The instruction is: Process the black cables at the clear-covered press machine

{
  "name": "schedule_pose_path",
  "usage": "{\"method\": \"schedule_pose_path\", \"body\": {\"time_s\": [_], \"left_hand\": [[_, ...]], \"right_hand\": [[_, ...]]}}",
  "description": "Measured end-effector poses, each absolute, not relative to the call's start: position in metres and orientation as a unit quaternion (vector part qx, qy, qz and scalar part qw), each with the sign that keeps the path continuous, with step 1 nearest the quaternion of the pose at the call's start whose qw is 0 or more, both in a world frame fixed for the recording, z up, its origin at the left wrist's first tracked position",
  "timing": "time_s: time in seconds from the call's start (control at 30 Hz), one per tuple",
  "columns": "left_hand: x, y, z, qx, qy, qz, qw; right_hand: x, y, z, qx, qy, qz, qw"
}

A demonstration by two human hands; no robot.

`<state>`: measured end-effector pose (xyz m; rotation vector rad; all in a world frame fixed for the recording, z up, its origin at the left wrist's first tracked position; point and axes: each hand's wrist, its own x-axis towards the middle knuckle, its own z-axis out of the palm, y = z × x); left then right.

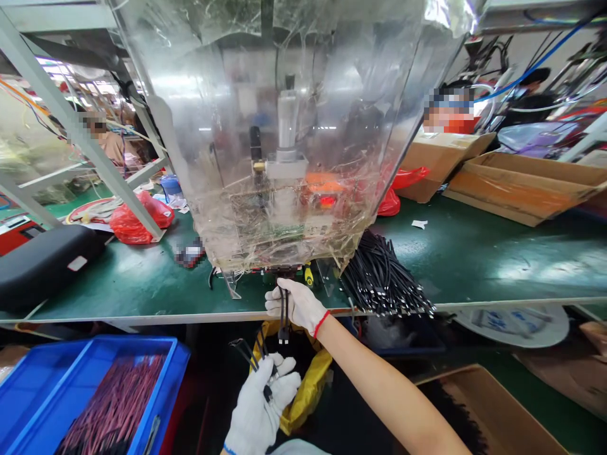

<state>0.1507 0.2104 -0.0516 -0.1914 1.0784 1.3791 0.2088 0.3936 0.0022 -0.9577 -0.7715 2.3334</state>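
Observation:
Both my hands wear white gloves. My right hand (298,304) is at the front edge of the green bench (474,259), right under a machine behind a clear plastic guard (284,126). Its fingers are pinched on a short black cable (283,313) that hangs down with a connector at its end. My left hand (260,404) is lower, below the bench edge, closed around a few black cables (251,355) whose ends stick up and to the left. A pile of black cables (384,278) lies on the bench just right of my right hand.
A blue bin (57,379) with reddish cables sits lower left. A black case (42,262), red bags (137,221) and cardboard boxes (521,183) are on the bench. A yellow bag (308,385) hangs under the edge. Other people work behind the bench on both sides.

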Motion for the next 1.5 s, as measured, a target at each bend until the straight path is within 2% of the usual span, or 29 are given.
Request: {"method": "schedule_pose_path", "body": {"time_s": [0.13,0.3,0.37,0.43,0.67,0.8,0.87,0.97,1.03,1.33,1.4,1.5], "left_hand": [[0.151,0.203,-0.045,-0.046,0.450,0.596,0.664],[0.139,0.179,-0.053,0.030,0.492,0.522,0.696],[0.132,0.169,-0.064,0.108,0.504,0.442,0.734],[0.127,0.163,-0.076,0.171,0.513,0.384,0.749],[0.123,0.160,-0.081,0.159,0.574,0.402,0.695],[0.120,0.165,-0.080,0.236,0.615,0.367,0.656],[0.119,0.168,-0.082,0.279,0.625,0.353,0.638],[0.119,0.168,-0.089,0.283,0.621,0.342,0.647],[0.120,0.167,-0.094,0.268,0.616,0.332,0.662],[0.137,0.165,-0.098,0.211,0.653,0.330,0.648],[0.142,0.166,-0.102,0.194,0.673,0.325,0.635],[0.144,0.169,-0.109,0.214,0.692,0.339,0.600]], "right_hand": [[0.233,0.390,-0.014,-0.282,-0.337,0.871,0.219],[0.274,0.360,-0.074,-0.280,-0.352,0.891,0.055],[0.279,0.344,-0.096,-0.304,-0.335,0.886,0.099],[0.277,0.331,-0.111,-0.335,-0.311,0.868,0.194],[0.257,0.331,-0.134,-0.396,-0.259,0.807,0.354],[0.251,0.332,-0.155,-0.402,-0.172,0.798,0.414],[0.253,0.327,-0.162,-0.395,-0.130,0.824,0.385],[0.259,0.315,-0.165,-0.367,-0.115,0.889,0.249],[0.261,0.308,-0.164,-0.350,-0.116,0.907,0.203],[0.251,0.331,-0.168,-0.378,-0.156,0.846,0.343],[0.258,0.338,-0.167,-0.358,-0.168,0.858,0.329],[0.272,0.339,-0.165,-0.330,-0.191,0.894,0.235]]}}
